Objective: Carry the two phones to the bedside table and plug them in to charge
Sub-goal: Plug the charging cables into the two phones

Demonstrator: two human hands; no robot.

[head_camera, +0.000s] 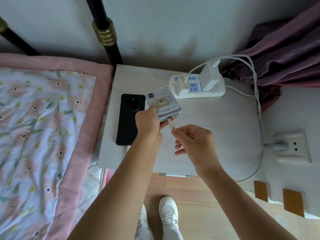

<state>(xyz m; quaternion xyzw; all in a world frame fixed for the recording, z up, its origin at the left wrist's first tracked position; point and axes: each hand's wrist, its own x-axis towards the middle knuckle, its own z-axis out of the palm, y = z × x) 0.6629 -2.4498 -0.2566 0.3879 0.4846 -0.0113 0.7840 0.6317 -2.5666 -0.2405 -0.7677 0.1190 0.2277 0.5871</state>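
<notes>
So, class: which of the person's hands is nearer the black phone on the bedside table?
Left. The left hand holds the lilac phone right beside the black phone; the right hand pinches the cable plug farther away.

the pale bedside table [216,127] stands between the bed and the wall. lying flat on it is a black phone [130,118] (camera side up), near its left edge; a white power strip [199,89] rests at its back.

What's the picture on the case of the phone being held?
A brown bear on a lilac case, seen clearly in the head view.
</notes>
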